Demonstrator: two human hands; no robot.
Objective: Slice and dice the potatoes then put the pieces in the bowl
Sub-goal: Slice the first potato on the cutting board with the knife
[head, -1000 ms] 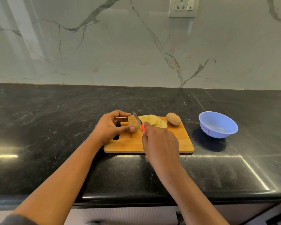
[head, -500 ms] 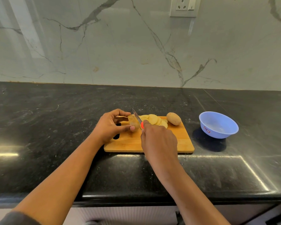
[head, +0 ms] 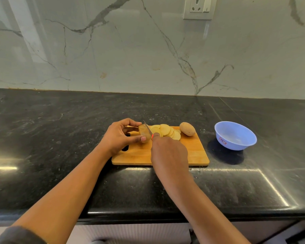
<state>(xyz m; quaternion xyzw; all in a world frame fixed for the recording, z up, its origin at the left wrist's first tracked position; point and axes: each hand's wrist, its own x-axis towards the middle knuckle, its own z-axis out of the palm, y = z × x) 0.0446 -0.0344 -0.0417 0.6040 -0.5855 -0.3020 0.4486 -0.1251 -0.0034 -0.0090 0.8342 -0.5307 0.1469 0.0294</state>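
A wooden cutting board (head: 194, 152) lies on the black counter. My left hand (head: 118, 136) pinches the short remaining end of a potato (head: 144, 132) between thumb and fingers. My right hand (head: 167, 152) grips a knife with a red handle; its blade (head: 147, 128) rests on the cut face of that potato. Several round yellow potato slices (head: 165, 130) lie overlapping just right of the blade. A whole unpeeled potato (head: 187, 128) sits at the board's far right corner. A light blue bowl (head: 236, 136) stands on the counter right of the board; nothing shows inside it.
The black stone counter (head: 60, 129) stretches wide to the left and right. A marble wall with a socket plate (head: 198, 8) rises behind it. The counter's front edge (head: 148, 213) runs below my forearms.
The knife blade has sunk a little lower against the potato end. Both hands stay in nearly the same place, and the slices, whole potato and bowl have not moved.
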